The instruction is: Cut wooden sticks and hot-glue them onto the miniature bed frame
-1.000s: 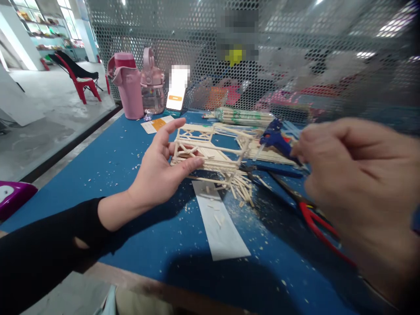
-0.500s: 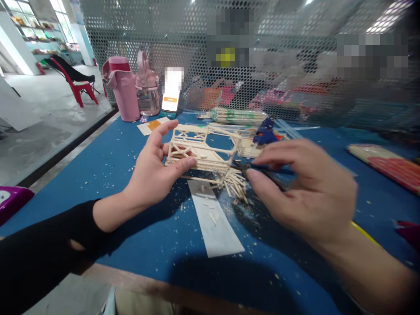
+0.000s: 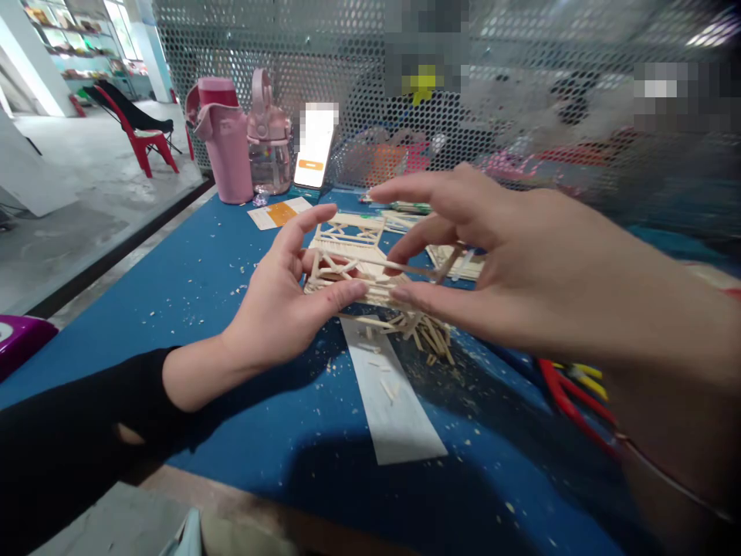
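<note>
A small frame model of pale wooden sticks point(image 3: 347, 245) is held just above the blue table, with a slatted floor and crossed rails. My left hand point(image 3: 283, 286) grips its left end, thumb along the near side and index finger raised. At the near right side, my right hand point(image 3: 480, 255) closes thumb and middle finger on the model's lower rail, its index finger lifted. That hand hides much of the right end. Under the model lie cut stick pieces point(image 3: 431, 336) and a white paper strip point(image 3: 394, 409) with scraps on it.
A pink flask point(image 3: 225, 150), a clear pink bottle point(image 3: 271, 154) and an upright phone point(image 3: 316, 147) stand along the back by the perforated metal screen. A red-handled tool point(image 3: 570, 405) and a yellow-handled one point(image 3: 587, 378) lie beneath my right wrist. Wood crumbs dot the blue table point(image 3: 231, 432).
My right hand has let go of a dark tool and moved left onto the model. The left hand still holds the model. The view has shifted slightly.
</note>
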{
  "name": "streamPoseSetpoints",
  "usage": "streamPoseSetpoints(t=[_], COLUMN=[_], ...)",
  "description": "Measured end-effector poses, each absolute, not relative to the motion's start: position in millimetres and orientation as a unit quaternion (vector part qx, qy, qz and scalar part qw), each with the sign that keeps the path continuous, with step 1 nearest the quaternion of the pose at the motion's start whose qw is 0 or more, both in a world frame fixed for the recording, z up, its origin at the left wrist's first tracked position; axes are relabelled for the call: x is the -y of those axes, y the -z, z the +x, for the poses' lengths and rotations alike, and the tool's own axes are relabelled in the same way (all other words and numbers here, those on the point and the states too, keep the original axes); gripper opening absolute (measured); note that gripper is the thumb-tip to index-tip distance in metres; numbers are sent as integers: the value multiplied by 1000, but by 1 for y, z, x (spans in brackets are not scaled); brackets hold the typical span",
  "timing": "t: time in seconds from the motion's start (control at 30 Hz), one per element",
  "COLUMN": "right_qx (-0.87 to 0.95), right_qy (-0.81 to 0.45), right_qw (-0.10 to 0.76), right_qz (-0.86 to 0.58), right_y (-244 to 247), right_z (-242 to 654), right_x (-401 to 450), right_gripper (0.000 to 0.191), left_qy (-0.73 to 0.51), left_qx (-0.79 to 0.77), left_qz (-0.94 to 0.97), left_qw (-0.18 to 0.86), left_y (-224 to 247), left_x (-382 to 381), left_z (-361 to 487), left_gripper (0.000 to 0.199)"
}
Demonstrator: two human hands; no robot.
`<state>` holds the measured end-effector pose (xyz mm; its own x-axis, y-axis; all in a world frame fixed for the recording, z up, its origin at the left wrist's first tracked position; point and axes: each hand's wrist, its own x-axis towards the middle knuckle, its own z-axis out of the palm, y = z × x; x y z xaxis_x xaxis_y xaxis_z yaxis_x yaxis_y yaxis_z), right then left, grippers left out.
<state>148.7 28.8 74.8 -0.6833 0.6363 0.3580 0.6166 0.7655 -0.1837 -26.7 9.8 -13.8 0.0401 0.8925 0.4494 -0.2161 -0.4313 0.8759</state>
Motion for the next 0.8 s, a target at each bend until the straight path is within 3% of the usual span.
streamPoseSetpoints(t=[0.27, 0.8], right_qx=[888, 887], right_qy=[-115, -122], right_qw=[203, 208], right_qz=[-396, -394], right_y=[-73, -68], right_z=[147, 148], right_x=[-32, -34], right_gripper=[61, 42], left_qy=[-617, -613], left_qx=[-303, -307], left_qz=[579, 580], left_qw=[438, 440], left_y=[15, 14], left_x=[-9, -9], left_z=[-26, -26], left_gripper=[60, 58])
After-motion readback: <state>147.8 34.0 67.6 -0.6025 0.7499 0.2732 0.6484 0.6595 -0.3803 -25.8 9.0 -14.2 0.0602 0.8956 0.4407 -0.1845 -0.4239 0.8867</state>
